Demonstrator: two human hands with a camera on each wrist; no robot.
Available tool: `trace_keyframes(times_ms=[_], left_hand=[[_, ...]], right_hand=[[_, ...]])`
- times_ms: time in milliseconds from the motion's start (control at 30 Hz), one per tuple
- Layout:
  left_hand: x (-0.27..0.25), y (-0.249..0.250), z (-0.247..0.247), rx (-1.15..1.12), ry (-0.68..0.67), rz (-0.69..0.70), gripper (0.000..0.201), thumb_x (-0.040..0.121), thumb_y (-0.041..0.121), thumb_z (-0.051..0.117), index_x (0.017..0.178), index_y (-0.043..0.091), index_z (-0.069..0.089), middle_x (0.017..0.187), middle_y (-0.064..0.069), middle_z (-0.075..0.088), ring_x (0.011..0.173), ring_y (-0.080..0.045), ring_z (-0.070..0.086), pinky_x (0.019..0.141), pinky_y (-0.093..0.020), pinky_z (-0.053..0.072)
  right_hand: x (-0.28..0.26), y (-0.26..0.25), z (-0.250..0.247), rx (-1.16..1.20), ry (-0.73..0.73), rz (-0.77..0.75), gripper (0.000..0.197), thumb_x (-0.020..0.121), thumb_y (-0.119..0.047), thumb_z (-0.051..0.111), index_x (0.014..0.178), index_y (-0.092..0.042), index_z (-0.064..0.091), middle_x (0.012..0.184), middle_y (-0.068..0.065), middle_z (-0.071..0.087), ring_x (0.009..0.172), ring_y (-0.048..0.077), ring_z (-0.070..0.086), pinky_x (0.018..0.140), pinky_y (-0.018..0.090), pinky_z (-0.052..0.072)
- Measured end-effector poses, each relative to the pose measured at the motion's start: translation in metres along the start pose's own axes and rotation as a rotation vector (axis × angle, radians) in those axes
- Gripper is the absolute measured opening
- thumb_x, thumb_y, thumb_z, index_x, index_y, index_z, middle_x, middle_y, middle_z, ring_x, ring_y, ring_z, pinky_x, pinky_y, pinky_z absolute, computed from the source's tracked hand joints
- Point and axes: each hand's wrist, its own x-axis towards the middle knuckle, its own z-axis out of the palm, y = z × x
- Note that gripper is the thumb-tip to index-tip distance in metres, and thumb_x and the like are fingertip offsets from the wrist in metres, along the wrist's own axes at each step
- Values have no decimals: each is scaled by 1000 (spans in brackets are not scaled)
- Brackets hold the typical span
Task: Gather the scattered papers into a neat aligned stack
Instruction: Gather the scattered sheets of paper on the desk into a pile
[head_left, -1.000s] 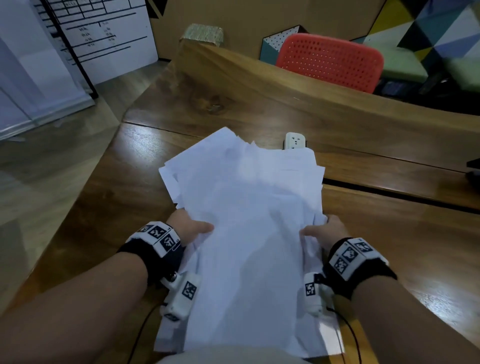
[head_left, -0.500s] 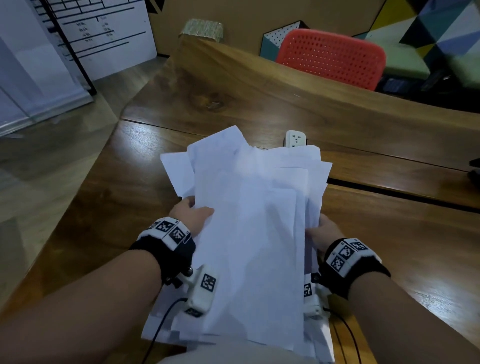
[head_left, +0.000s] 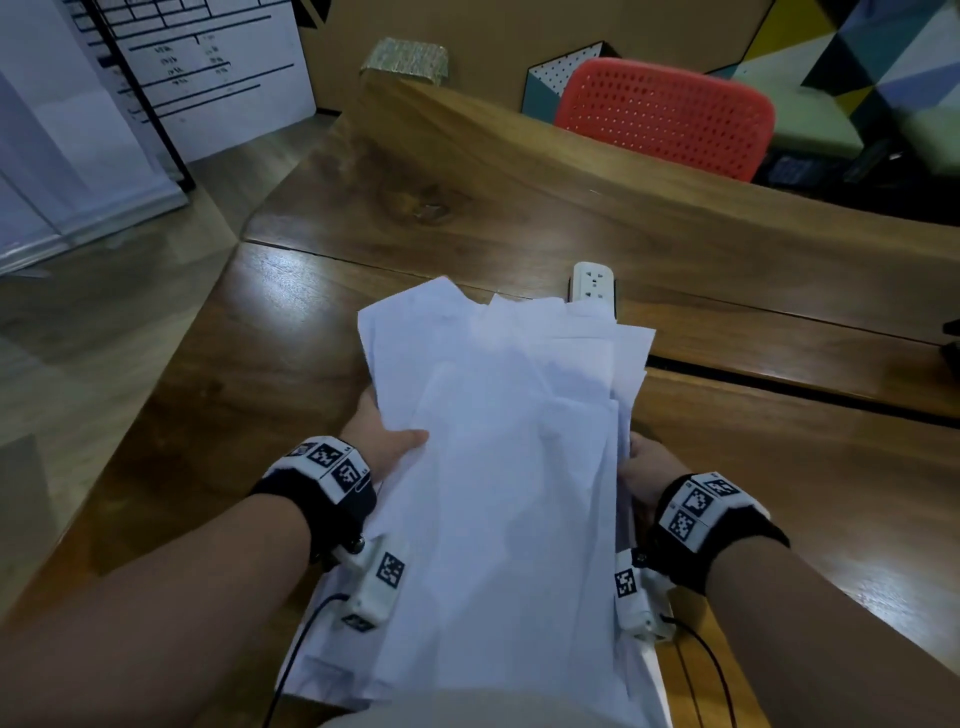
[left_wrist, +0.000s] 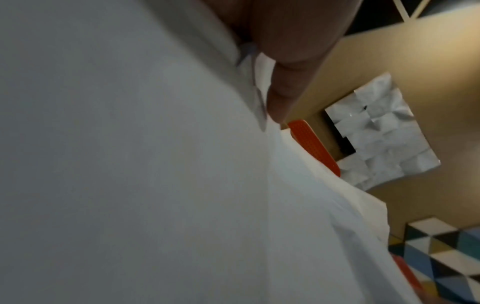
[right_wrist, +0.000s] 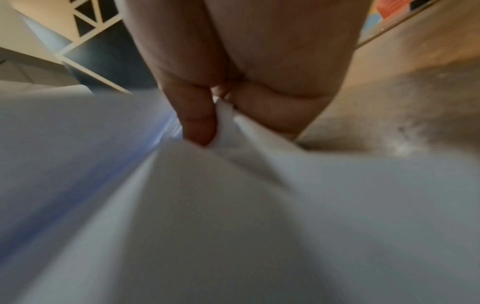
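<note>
A loose bundle of white papers (head_left: 509, 467) is held between both hands above the wooden table (head_left: 218, 395), its far corners still fanned out and uneven. My left hand (head_left: 387, 441) grips the bundle's left edge, thumb on top. My right hand (head_left: 641, 465) holds the right edge, mostly hidden behind the sheets. In the left wrist view the thumb (left_wrist: 283, 88) presses on the papers (left_wrist: 155, 185). In the right wrist view thumb and fingers (right_wrist: 200, 123) pinch a fold of the papers (right_wrist: 233, 226).
A white power strip (head_left: 592, 280) lies on the table just past the papers' far edge. A raised wooden shelf (head_left: 571, 176) runs behind it, with a red chair (head_left: 665, 117) beyond. The table's left edge drops to the floor (head_left: 78, 338).
Both hands have pushed inward, and the spread of papers has become narrower. The sheets that stuck out at the far left have been drawn in.
</note>
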Motion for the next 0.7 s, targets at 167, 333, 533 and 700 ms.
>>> trace_keyframes(times_ms=[167,333,533,700], left_hand=[[-6,-7,1,-262,98,-272,85,60,11,84,131,-3,39,117,-13,59,96,-27,58,85,-41,49],[-20,-3,14,-98,-96,-205,41,74,7,75,108,-8,60,108,-18,66,93,-32,62,84,-33,49],[-45,27,-26,-130,-202,-15,24,62,27,83,57,10,67,54,-2,63,53,-20,58,46,-18,46],[-47,38,-54,-300,-423,-48,63,18,34,95,74,10,76,96,-17,67,88,-31,63,86,-37,50]], right_hand=[[-3,-6,1,94,83,61,49,90,-43,52,121,-5,51,115,6,60,104,30,59,94,47,48],[-13,-5,13,104,55,-37,39,86,-25,64,121,-12,52,115,5,63,91,20,61,65,28,49],[-43,-4,-16,609,-163,-111,70,58,-71,66,106,-21,68,102,8,72,91,17,69,87,37,51],[-65,-18,-39,282,-126,-351,123,13,-59,88,122,-13,52,106,6,68,90,6,69,90,32,54]])
